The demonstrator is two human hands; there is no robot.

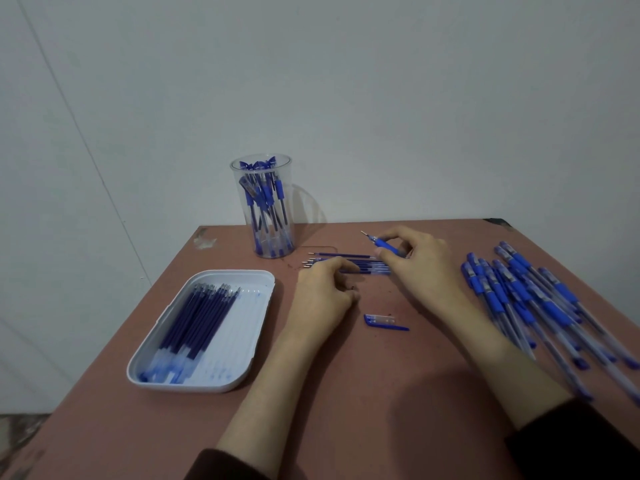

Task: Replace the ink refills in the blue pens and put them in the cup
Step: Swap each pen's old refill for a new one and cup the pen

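Note:
My right hand (417, 263) grips an uncapped blue pen (380, 241) by its rubber grip, tip pointing up and left. My left hand (323, 294) rests on the table with curled fingers over a small pile of loose refills (349, 262); whether it pinches one is hidden. A blue pen cap (384, 322) lies on the table between my forearms. A clear plastic cup (265, 206) with several blue pens stands at the table's far edge. A white tray (258, 299) on the left holds several dark blue refills (195, 320).
A heap of capped blue pens (530, 303) spreads over the table's right side, close to my right forearm. The table (346, 393) is reddish-brown and stands against a pale wall. A thin wire loop (320, 248) lies beside the cup.

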